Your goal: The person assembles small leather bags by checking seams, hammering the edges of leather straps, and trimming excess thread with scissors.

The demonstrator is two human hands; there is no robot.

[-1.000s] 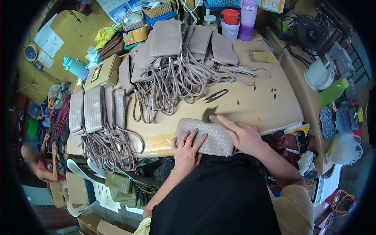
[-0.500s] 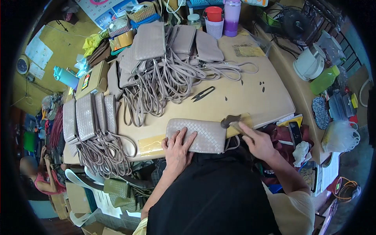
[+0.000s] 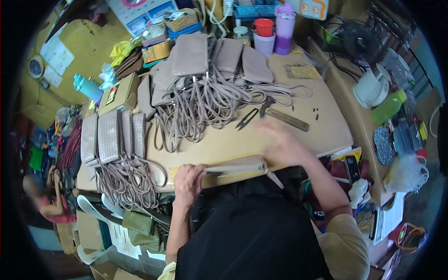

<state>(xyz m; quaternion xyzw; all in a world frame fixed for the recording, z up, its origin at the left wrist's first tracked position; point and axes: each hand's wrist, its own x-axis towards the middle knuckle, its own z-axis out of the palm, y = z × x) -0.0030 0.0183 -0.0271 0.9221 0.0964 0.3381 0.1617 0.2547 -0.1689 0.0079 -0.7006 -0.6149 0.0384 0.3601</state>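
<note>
A taupe woven-leather pouch (image 3: 238, 165) is tilted up on its edge at the table's front edge, its zipper side towards me. My left hand (image 3: 187, 181) is closed on the pouch's left end. Above the pouch's right end, my right hand (image 3: 280, 142) is blurred by motion, its fingers stretched out and holding nothing I can see. Just beyond that hand a hammer (image 3: 288, 119) with a wooden handle lies on the table. Left of the hammer head are small black thread snips (image 3: 247, 119). A short strap hangs from the pouch's right end.
Stacks of similar pouches (image 3: 190, 56) with looped straps cover the table's back left; more pouches (image 3: 108, 135) hang over the left edge. A purple bottle (image 3: 284, 30) and red cup (image 3: 264, 28) stand behind. A white kettle (image 3: 372, 86) is at right. Another person (image 3: 53, 205) sits far left.
The hammer has left my right hand and lies farther back on the table. My left hand has shifted from flat on the pouch to its left end, and the pouch is now tilted up.
</note>
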